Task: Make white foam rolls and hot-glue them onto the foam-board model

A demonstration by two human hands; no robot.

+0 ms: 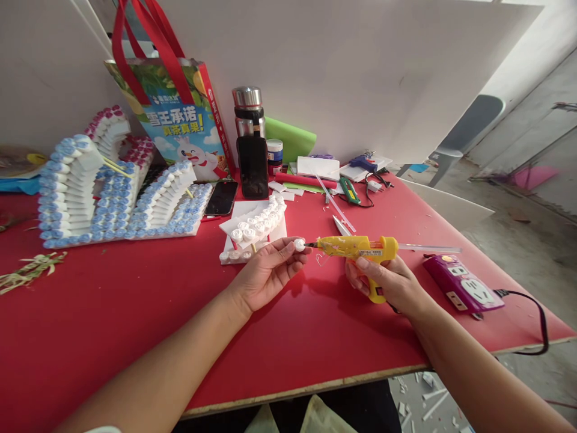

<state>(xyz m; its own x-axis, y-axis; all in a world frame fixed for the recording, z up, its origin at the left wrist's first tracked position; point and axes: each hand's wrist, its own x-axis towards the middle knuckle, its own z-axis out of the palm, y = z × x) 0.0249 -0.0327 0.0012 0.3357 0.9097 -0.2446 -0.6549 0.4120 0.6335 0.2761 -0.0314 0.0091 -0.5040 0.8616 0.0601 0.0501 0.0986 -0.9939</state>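
Between its thumb and fingers my left hand pinches a small white rosette, palm turned up above the table. My right hand is wrapped round the handle of a yellow hot glue gun, whose dark nozzle points left and meets the rosette or comes very close to it. A clear glue stick juts from the gun's back end. Just behind my left hand stands a small white model with rows of white rosettes along its curved top and base; my fingers hide part of it.
Blue-and-white rosette models stand at left, before a gift bag. A steel flask, a propped phone and a green cutter lie or stand behind. A purple power strip sits at right near the red table's edge.
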